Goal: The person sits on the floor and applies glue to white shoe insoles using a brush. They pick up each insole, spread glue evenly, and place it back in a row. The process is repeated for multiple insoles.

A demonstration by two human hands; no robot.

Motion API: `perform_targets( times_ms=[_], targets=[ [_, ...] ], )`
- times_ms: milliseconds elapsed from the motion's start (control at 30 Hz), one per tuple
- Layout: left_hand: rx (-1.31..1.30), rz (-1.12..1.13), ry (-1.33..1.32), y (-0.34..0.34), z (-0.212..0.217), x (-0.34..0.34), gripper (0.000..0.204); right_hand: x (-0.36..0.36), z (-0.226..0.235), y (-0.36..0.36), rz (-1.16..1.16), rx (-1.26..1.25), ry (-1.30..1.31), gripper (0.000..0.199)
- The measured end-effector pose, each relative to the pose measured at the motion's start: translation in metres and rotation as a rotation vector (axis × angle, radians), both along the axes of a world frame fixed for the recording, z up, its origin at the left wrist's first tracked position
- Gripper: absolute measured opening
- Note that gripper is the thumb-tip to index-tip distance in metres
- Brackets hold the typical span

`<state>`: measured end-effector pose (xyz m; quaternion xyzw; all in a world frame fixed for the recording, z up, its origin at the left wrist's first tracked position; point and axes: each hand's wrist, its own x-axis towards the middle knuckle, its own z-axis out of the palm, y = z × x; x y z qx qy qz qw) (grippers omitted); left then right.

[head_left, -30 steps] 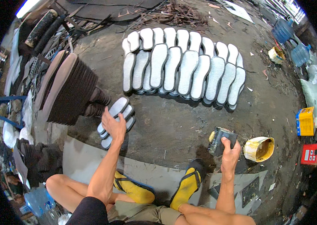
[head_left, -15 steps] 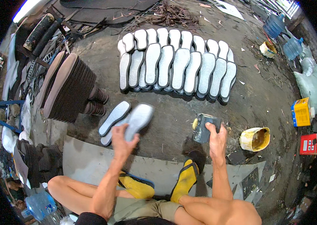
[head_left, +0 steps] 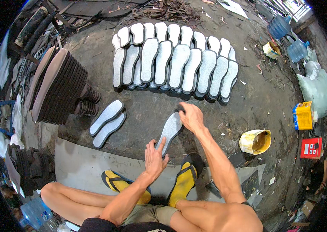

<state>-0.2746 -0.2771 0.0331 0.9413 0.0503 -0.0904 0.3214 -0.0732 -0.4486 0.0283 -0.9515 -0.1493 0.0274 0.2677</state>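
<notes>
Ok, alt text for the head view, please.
A seated person's left hand pins a grey shoe sole to the ground while the right hand presses a dark object onto its far end. Rows of soles lie beyond.

Dirt floor, rows of grey soles, yellow pot

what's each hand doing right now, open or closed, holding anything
Left hand: open, fingers spread, pressing the near end of the grey shoe sole flat on the ground.
Right hand: closed on a small dark tool, barely visible, at the sole's far end.
</notes>
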Motion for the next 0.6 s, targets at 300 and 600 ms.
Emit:
perform_targets(
  times_ms=[300, 600],
  targets=[
    [-0.131, 0.024, 0.002, 0.004, -0.004, -0.001, 0.081, -0.007, 0.022, -0.013, 0.288, 0.005, -0.135, 0.037],
    [-0.173, 0.020, -0.078, -0.003, -0.010, 0.031, 0.081, -0.018, 0.005, -0.031, 0.060, 0.054, -0.144, 0.036]
  ],
)
